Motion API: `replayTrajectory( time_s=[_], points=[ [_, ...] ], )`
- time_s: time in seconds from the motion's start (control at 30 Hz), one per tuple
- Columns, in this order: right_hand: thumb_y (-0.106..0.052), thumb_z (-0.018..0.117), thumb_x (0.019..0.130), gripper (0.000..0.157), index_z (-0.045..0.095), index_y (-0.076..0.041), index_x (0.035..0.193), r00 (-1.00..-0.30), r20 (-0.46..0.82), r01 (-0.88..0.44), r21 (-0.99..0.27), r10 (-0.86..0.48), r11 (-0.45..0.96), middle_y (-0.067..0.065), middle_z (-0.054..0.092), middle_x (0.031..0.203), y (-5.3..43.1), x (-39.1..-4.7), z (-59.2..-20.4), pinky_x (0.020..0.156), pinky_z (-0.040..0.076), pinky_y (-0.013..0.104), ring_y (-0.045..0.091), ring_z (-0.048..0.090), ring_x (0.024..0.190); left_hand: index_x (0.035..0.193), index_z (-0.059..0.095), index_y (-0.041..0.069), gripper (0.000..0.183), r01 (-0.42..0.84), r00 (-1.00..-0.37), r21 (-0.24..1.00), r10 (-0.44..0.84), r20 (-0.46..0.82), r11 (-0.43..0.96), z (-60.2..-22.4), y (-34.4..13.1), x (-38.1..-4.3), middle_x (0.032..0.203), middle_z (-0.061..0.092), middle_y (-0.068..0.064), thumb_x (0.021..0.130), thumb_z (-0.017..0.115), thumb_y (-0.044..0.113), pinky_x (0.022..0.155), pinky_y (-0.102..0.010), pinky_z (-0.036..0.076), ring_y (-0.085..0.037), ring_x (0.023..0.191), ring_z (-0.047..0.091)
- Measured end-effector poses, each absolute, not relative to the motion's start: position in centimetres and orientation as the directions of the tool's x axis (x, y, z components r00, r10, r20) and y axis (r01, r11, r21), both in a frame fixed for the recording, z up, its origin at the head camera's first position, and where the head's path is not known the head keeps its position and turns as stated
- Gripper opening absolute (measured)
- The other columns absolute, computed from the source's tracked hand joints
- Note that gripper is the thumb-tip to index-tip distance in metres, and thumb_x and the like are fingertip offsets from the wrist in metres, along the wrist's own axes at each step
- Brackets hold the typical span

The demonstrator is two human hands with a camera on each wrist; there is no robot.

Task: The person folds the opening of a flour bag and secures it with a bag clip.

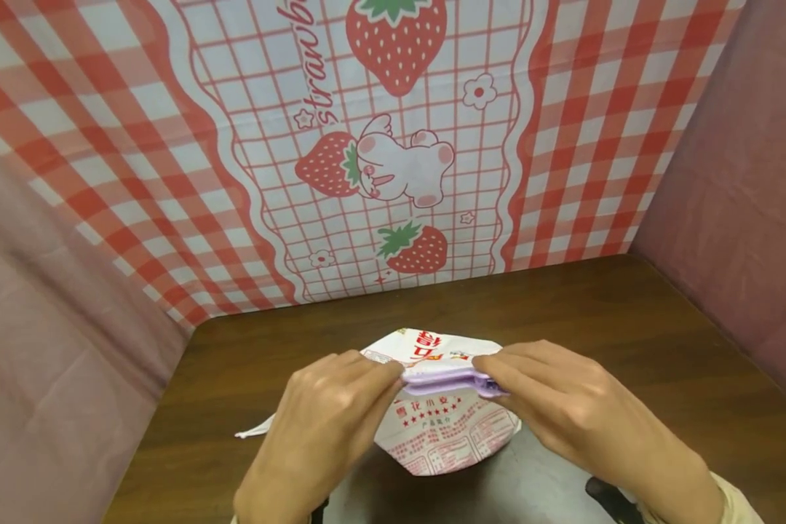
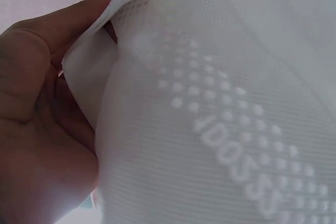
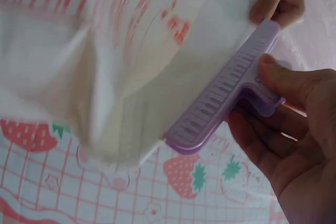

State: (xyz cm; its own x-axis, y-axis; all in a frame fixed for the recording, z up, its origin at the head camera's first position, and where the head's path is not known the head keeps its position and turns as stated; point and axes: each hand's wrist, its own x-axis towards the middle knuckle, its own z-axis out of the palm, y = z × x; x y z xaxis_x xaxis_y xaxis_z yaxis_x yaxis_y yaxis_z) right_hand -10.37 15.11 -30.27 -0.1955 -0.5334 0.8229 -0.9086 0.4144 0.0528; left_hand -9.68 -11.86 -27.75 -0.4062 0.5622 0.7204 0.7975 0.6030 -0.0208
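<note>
A white woven bag point(image 1: 442, 437) with red printing is held up in front of me, its top folded toward the back. Across that top lies a purple bag clip point(image 1: 442, 380), its ridged bar along the bag's edge in the right wrist view. My right hand point(image 1: 563, 393) holds the clip's handle, thumb on one side and fingers on the other, as the right wrist view shows. With thumb and fingers my left hand point(image 1: 324, 411) pinches the bag's edge at the clip's other end. In the left wrist view the bag's ribbed side point(image 2: 210, 103) fills most of the picture.
A brown wooden table point(image 1: 262, 364) spreads behind and beside the bag. Below it is a grey surface point(image 1: 537, 480). A thin white strip point(image 1: 255, 430) sticks out left of my left hand. Behind the table hangs a red-and-white strawberry cloth point(image 1: 393, 218), with pink cloth point(image 1: 727, 182) at the sides.
</note>
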Motion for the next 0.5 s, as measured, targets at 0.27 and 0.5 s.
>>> replayTrajectory(
  time_s=[0.27, 0.5],
  points=[
    [-0.017, 0.057, 0.102, 0.03, 0.071, 0.009, 0.106, -0.076, 0.891, -0.949, 0.074, -0.448, 0.307, 0.017, 0.073, 0.098, 14.1, -11.1, -30.2, 0.089, 0.055, 0.028, 0.026, 0.069, 0.086, 0.091, 0.071, 0.011, 0.007, 0.804, -0.397, -0.03, 0.574, 0.716, 0.594, -27.6, -11.9, -9.7, 0.077, 0.068, 0.005, 0.085, 0.072, 0.006, 0.056, -0.024, 0.045, -0.01, 0.064, 0.057],
    [-0.008, 0.063, 0.097, 0.024, 0.069, 0.015, 0.102, 0.022, 0.949, -0.986, 0.072, -0.315, 0.149, 0.025, 0.071, 0.097, 13.3, -12.1, -30.5, 0.091, 0.055, 0.034, 0.032, 0.07, 0.088, 0.09, 0.073, 0.01, 0.004, 0.799, -0.428, 0.008, 0.559, 0.71, 0.601, -27.6, -11.9, -9.7, 0.075, 0.066, 0.006, 0.091, 0.069, 0.011, 0.055, -0.024, 0.044, -0.01, 0.063, 0.055]
  ],
)
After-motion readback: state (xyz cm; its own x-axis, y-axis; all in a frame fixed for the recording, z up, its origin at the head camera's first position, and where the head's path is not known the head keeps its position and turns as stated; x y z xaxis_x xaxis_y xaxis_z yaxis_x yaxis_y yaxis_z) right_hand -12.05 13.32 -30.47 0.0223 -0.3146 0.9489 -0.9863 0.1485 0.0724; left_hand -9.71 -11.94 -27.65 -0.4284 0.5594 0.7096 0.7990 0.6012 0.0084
